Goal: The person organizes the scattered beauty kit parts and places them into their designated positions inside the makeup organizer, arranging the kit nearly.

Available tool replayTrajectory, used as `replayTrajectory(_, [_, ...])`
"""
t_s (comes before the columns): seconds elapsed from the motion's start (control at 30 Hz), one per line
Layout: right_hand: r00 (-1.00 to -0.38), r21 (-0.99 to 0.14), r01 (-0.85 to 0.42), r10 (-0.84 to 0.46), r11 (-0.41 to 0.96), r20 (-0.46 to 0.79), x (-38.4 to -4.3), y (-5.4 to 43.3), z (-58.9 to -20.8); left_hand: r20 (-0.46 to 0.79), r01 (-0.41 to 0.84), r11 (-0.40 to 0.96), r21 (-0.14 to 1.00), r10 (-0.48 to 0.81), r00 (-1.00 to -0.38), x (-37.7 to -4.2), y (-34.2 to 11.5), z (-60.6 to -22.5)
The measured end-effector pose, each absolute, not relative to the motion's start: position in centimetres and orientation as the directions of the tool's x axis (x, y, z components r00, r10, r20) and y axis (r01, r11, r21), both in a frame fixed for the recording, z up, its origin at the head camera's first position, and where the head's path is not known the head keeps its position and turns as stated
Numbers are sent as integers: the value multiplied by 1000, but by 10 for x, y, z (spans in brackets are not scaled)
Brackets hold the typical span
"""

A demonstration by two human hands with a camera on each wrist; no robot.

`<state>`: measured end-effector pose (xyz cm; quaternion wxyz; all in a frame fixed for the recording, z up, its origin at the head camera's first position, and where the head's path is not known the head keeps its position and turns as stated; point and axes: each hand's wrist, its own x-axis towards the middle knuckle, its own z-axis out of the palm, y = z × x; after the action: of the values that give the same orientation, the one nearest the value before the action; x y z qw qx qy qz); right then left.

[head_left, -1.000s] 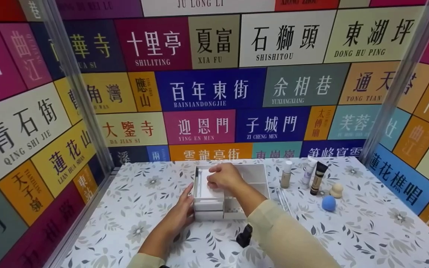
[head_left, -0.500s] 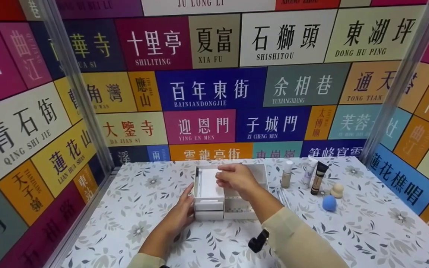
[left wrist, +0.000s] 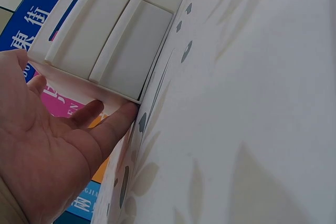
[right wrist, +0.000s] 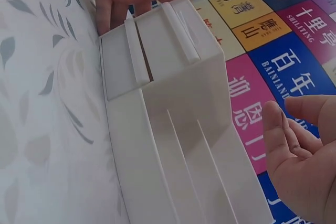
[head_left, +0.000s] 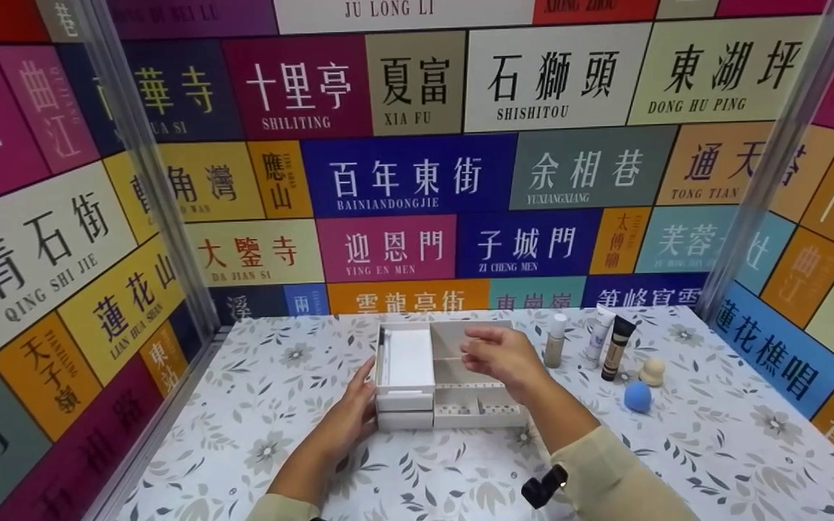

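Observation:
A white desktop organizer point(head_left: 405, 401) stands on the table, with two small drawers at its front left and sectioned compartments at its right. My left hand point(head_left: 352, 412) rests against its left side, and in the left wrist view the extended fingers point(left wrist: 113, 127) touch its lower edge. Over the right compartments hovers my right hand point(head_left: 507, 358), its fingers loosely bent and nothing between them. From the right wrist view, that hand point(right wrist: 307, 156) is apart from the organizer. A slim dark-tipped stick point(head_left: 382, 351) lies in the narrow slot at the top left, beside a plain white surface point(head_left: 411, 354).
Right of the organizer stand a foundation bottle point(head_left: 554, 341), a white tube point(head_left: 596, 339) and a black tube point(head_left: 615, 352). Near them sit a beige makeup sponge point(head_left: 652, 372) and a blue one point(head_left: 638, 397). Lettered panels point(head_left: 388, 246) wall in the back and sides.
My right hand has moved right, from above the organizer's top left section to above its right compartments, uncovering the white surface and the front right sections. The left hand has stayed put.

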<state>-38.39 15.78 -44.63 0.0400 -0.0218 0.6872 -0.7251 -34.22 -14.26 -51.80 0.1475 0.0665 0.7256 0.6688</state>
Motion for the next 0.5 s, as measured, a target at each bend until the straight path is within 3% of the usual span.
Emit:
replayTrajectory(0.3, [-997,-996,8,-74,-84,-1,-378,182,-450,-124,-95,110,989,293,-948,-340,-143,-517])
replayTrajectory(0.5, [-999,-1000,4,-42,-20,-3,-372,198,-453,-121,-94,103,990,294,-948,-341,-144,-517])
